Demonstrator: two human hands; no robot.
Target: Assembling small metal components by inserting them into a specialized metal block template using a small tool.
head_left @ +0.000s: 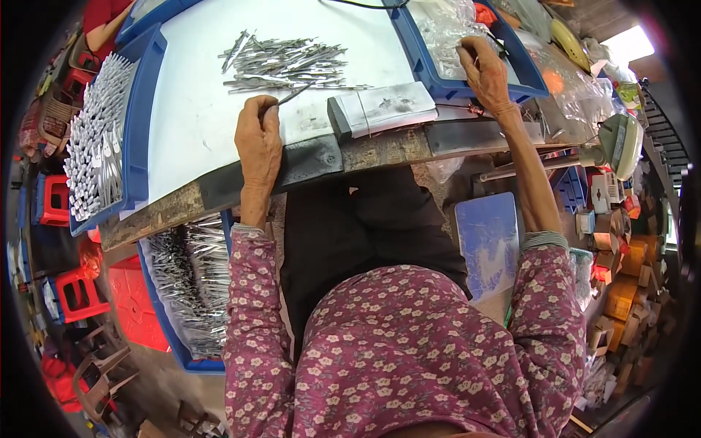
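My left hand [259, 139] is at the table's near edge, pinching the end of a thin grey metal rod [296, 93] that points up and right. Just beyond it, a loose pile of similar thin metal rods [292, 62] lies on the white table top [193, 131]. To the right of that hand sits a pad of white paper or cloth [387, 106] with dark smudges, bound by a band. My right hand [488, 77] reaches over a blue bin [529, 84] of clear plastic bags [445, 36]. Its thumb and fingers are closed together; whatever is in them is too small to make out.
A blue bin [155, 87] of upright white-tipped rods [98, 131] stands at the table's left. Below, another blue crate [171, 343] holds many metal rods. A green-grey lamp head [621, 146] juts out at right. Red stools [77, 296] stand at far left.
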